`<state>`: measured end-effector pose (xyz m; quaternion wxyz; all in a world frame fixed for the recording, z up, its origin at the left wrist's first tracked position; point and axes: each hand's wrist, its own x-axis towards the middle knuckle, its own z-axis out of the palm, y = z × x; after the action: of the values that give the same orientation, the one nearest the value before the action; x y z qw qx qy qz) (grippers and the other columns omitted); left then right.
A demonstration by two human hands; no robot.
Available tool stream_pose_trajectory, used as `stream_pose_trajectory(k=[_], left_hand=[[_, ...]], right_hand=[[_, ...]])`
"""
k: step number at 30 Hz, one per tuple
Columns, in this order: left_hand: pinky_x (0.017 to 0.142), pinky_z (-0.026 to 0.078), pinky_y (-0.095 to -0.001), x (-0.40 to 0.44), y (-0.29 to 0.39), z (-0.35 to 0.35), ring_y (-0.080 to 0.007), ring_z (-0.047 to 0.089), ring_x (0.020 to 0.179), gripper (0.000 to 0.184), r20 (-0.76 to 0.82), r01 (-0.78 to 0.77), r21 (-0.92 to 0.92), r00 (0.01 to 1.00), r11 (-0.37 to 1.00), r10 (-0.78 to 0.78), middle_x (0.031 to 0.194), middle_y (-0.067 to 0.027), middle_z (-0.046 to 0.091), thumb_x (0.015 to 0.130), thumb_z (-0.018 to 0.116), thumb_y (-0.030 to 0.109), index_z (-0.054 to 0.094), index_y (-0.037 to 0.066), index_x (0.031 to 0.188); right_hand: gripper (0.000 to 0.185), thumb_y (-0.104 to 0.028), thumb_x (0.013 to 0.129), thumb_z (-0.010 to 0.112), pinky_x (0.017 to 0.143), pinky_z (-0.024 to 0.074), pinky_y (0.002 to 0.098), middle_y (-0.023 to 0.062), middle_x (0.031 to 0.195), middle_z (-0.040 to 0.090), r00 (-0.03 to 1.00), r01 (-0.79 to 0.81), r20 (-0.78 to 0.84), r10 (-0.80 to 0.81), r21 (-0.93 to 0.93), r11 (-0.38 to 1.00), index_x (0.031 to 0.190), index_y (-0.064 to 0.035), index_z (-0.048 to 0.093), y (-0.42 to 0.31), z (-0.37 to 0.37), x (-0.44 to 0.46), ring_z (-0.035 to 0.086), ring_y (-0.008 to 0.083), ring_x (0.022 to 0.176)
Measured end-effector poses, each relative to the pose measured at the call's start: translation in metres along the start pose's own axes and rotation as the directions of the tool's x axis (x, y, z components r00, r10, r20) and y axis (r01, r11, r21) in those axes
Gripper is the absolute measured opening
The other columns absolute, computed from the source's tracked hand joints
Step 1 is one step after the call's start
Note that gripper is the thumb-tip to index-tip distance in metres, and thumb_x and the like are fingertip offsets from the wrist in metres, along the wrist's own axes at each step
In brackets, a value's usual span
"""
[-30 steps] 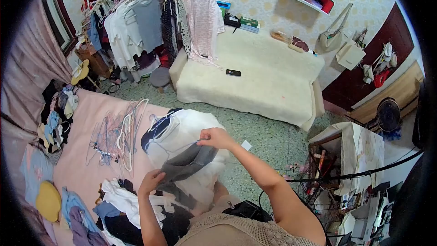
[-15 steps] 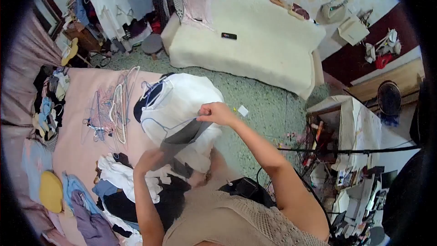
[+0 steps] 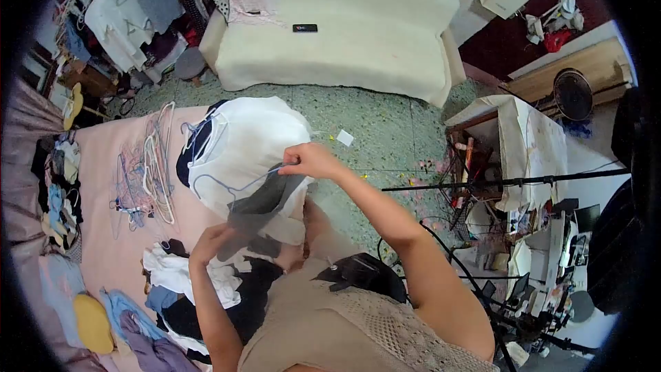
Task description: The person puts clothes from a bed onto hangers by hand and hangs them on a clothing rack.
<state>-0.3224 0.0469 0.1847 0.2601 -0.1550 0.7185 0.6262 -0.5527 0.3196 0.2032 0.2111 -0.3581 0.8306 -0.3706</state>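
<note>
My right hand (image 3: 311, 161) pinches one end of a blue clothes hanger (image 3: 239, 187) together with the edge of a sheer dark grey garment (image 3: 261, 205). The garment stretches down to the left, where my left hand (image 3: 212, 240) grips its other side; those fingers are slightly blurred. Part of the hanger lies over the cloth, its hook pointing left. Below and behind it, a white garment (image 3: 258, 127) is spread at the bed's edge, over a dark navy one (image 3: 197, 139) with hangers at its neck.
Loose hangers (image 3: 160, 169) lie on the pink bed (image 3: 103, 186). Clothes piles (image 3: 186, 275) and a yellow hat (image 3: 92, 324) are nearer me. A cream-covered sofa (image 3: 344, 41) holds a phone (image 3: 304, 28). A black pole (image 3: 482, 182) crosses at right.
The view has shifted, so the bed and sofa sit further left and higher. Both hands keep hold of the grey garment, which now hangs a little lower beneath the hanger.
</note>
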Motion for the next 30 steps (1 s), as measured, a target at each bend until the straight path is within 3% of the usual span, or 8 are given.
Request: stream_pose_trajectory(k=[8,11,13,16,19,23,25,30], left_hand=[[0.071,0.041,-0.0218,0.006,-0.012,-0.002,-0.0055,0.051,0.08,0.03,-0.009,-0.011,-0.008,1.0,1.0,0.011,0.087,0.0027,0.061,0.089,0.057,0.026,0.062,-0.001,0.101],[0.063,0.04,-0.0221,-0.004,0.019,0.004,-0.0052,0.047,0.07,0.03,0.087,0.059,0.089,0.994,0.994,-0.067,0.077,0.0049,0.056,0.089,0.055,0.027,0.061,-0.002,0.093],[0.06,0.038,-0.0216,-0.007,0.022,0.009,-0.0048,0.046,0.068,0.033,0.077,0.001,0.169,0.997,0.986,-0.014,0.076,0.0058,0.054,0.089,0.054,0.032,0.061,0.0,0.092],[0.058,0.037,-0.0203,-0.003,0.017,0.01,-0.0043,0.045,0.066,0.034,0.177,0.097,-0.163,0.982,0.982,-0.067,0.073,0.0063,0.053,0.09,0.053,0.035,0.062,0.003,0.092],[0.06,0.039,-0.0196,0.003,0.017,0.003,-0.0022,0.049,0.071,0.031,0.162,0.112,-0.219,0.984,0.969,-0.077,0.081,0.0063,0.058,0.09,0.053,0.032,0.063,0.005,0.101],[0.059,0.038,-0.021,0.034,0.006,-0.015,-0.0058,0.048,0.067,0.03,-0.054,0.038,-0.226,0.997,0.973,-0.051,0.073,0.0039,0.055,0.088,0.056,0.032,0.061,0.002,0.09],[0.063,0.04,-0.0255,0.073,-0.051,-0.031,-0.0098,0.051,0.069,0.029,-0.384,-0.073,-0.148,0.923,0.986,0.011,0.075,-0.0001,0.059,0.085,0.059,0.027,0.059,-0.001,0.088],[0.067,0.044,-0.0326,0.144,-0.097,-0.091,-0.0218,0.059,0.072,0.021,-0.507,0.086,0.031,0.86,0.996,-0.059,0.077,-0.0125,0.062,0.08,0.06,0.018,0.06,0.001,0.093]], right_hand=[[0.035,-0.04,0.072,0.07,0.052,0.0386,0.0307,0.003,0.059,0.053,0.998,0.051,-0.042,-0.049,0.043,0.998,0.072,-0.0075,0.058,0.002,0.0,0.006,0.051,0.0157,0.056],[0.039,-0.042,0.074,0.07,0.048,0.0339,0.0277,-0.0005,0.054,0.048,0.989,-0.07,0.129,0.067,0.02,0.997,0.067,-0.006,0.055,0.003,-0.012,0.005,0.042,0.0079,0.052],[0.039,-0.045,0.073,0.068,0.05,0.0374,0.0301,0.0016,0.057,0.053,0.964,-0.119,0.241,0.112,0.015,0.993,0.07,-0.0076,0.058,0.004,-0.026,0.008,0.047,0.0121,0.053],[0.034,-0.038,0.074,0.07,0.048,0.0355,0.0274,0.0009,0.055,0.051,0.966,-0.028,0.26,-0.003,0.116,0.993,0.068,-0.0068,0.058,0.015,-0.032,0.023,0.044,0.009,0.051],[0.032,-0.035,0.074,0.071,0.048,0.0347,0.0256,0.0003,0.054,0.05,0.932,-0.152,0.355,0.07,0.206,0.967,0.07,-0.0056,0.059,0.003,-0.039,0.05,0.043,0.007,0.052],[0.032,-0.035,0.074,0.07,0.052,0.0385,0.0273,0.0015,0.057,0.054,0.947,-0.075,0.318,0.04,0.099,0.992,0.071,-0.0048,0.06,0.006,-0.018,0.11,0.048,0.011,0.054],[0.03,-0.034,0.074,0.07,0.053,0.04,0.0282,0.0025,0.058,0.055,0.953,-0.048,0.302,0.029,0.056,0.997,0.071,-0.0053,0.06,0.026,0.011,0.147,0.051,0.013,0.056],[0.022,-0.028,0.073,0.068,0.06,0.0451,0.0326,0.0091,0.071,0.063,0.969,0.018,0.247,-0.02,0.014,1.0,0.08,-0.0074,0.063,0.072,0.08,0.232,0.06,0.0223,0.065]])
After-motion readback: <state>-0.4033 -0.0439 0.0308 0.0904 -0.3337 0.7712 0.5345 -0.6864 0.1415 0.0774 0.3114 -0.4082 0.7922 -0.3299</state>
